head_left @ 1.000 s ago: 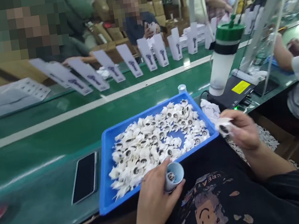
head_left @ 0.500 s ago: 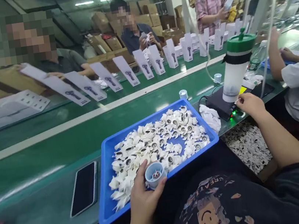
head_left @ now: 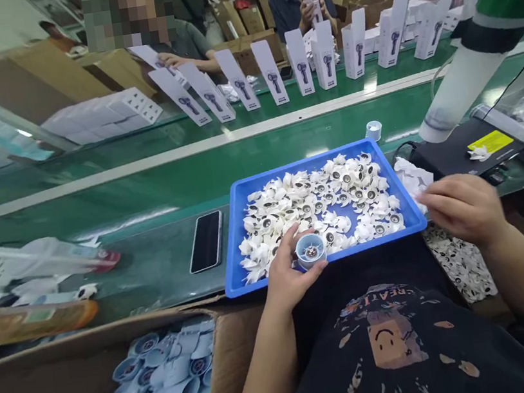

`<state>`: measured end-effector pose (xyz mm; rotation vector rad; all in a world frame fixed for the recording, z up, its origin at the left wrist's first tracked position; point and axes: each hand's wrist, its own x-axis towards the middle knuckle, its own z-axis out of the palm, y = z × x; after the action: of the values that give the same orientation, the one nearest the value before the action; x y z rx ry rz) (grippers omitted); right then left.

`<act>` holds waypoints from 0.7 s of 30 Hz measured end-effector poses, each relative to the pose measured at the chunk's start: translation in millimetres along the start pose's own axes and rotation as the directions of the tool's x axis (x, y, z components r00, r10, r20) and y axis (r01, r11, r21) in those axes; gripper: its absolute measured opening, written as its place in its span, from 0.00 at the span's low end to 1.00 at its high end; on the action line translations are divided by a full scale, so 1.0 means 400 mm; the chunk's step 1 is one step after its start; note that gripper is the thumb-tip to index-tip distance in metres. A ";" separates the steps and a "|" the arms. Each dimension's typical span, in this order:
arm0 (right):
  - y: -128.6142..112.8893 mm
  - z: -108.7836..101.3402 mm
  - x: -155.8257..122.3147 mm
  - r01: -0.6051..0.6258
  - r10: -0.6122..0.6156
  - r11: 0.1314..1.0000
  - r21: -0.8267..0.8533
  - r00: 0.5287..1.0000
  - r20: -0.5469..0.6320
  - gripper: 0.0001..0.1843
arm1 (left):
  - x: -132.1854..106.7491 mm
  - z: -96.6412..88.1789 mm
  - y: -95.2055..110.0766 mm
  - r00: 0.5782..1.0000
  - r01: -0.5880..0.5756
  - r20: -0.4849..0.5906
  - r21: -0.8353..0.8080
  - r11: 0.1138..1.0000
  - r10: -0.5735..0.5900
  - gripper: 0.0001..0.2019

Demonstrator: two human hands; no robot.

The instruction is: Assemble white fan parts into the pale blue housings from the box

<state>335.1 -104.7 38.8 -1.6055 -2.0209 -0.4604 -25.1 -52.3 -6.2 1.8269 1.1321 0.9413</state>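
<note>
Left hand: gripped blue housing above near edge of tray.
Right hand: by near right corner; grip could not be told.
Flanks: phone lay left, crumpled paper right.
Far edge: green worktop stretched beyond.

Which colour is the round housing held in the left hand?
The round housing is light blue; the head view shows it.

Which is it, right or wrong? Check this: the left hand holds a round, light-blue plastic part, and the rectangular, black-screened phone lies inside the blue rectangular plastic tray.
Wrong on one point: the head view shows the rectangular, black-screened phone on the green worktop, left of the blue rectangular plastic tray. The left hand does hold a round, light-blue plastic part.
</note>
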 end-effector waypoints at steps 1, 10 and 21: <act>-0.029 0.012 0.027 0.087 -0.087 0.996 0.007 0.983 0.161 0.11 | 0.001 0.003 -0.001 0.999 -0.034 -0.004 -0.016 0.999 0.034 0.40; -0.089 0.127 0.185 0.252 -0.134 0.966 -0.064 0.694 0.707 0.11 | 0.002 0.024 -0.019 0.979 -0.194 -0.053 0.006 0.981 0.194 0.39; -0.085 0.114 0.177 -0.037 -0.075 0.984 0.172 0.795 0.602 0.09 | 0.020 0.017 0.003 0.975 -0.217 -0.040 0.059 0.974 0.220 0.28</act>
<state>282.2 -31.3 45.0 -1.7692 -2.4480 0.2805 -16.1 -46.8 -6.4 2.0136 1.0068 1.0930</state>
